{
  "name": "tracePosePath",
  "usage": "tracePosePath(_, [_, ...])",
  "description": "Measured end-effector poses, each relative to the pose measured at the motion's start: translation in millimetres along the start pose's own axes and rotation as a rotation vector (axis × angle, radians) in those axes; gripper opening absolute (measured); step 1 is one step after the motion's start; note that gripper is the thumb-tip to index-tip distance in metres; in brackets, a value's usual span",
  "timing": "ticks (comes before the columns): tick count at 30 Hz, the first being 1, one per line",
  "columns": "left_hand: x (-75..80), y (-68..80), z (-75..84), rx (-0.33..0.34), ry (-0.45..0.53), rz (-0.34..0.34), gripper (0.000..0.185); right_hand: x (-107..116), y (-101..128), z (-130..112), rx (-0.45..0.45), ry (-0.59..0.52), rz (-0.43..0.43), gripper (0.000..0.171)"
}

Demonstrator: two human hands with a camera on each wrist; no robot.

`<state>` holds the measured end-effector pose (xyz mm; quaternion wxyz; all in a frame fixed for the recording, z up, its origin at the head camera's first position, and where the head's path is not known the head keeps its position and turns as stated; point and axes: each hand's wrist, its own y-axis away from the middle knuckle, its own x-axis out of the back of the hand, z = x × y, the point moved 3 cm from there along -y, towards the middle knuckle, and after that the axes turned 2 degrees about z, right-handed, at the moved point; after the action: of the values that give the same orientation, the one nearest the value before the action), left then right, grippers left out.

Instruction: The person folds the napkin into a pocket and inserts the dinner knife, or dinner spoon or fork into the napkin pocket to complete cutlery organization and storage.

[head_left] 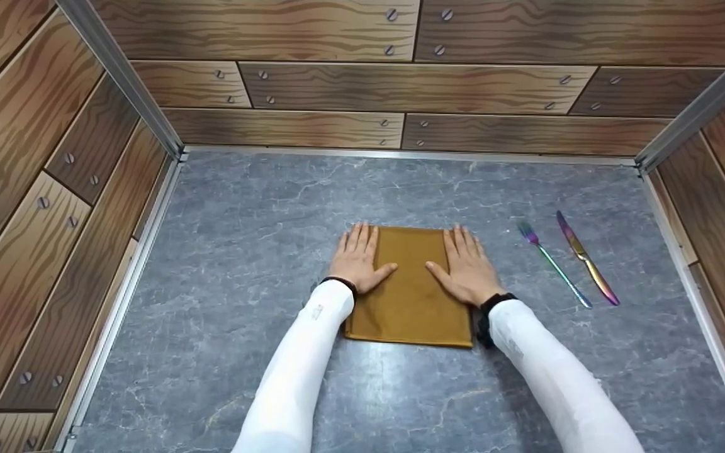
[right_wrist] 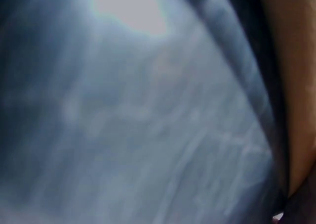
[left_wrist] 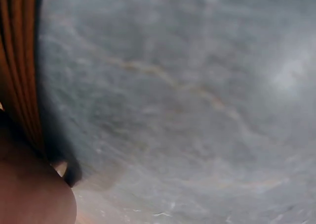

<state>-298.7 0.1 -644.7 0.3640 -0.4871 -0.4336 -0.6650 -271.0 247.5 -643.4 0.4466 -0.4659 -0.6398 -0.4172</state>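
A mustard-brown folded cloth lies flat in a neat rectangle on the grey marbled surface. My left hand rests on its left edge, fingers straight and pointing away, thumb stretched inward over the fabric. Along the opposite edge my right hand lies palm down in the same way, its thumb angled toward the middle. The left wrist view shows the stacked layers of the cloth beside part of the hand. In the right wrist view a side of the cloth shows blurred at the right.
To the right lie a rainbow-coloured fork and a table knife, side by side and slanted. Wood-patterned panels stand at the back and both sides, with metal strips along their foot.
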Motion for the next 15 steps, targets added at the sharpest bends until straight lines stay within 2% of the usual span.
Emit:
tracePosePath(4, [2.0, -0.9, 0.6, 0.009, -0.006, -0.024, 0.098, -0.1, 0.1, 0.5, 0.010, -0.005, 0.012, 0.089])
tracePosePath(15, [0.5, -1.7, -0.3, 0.002, 0.026, -0.021, 0.097, -2.5, -0.4, 1.5, 0.018, -0.018, 0.028, 0.089])
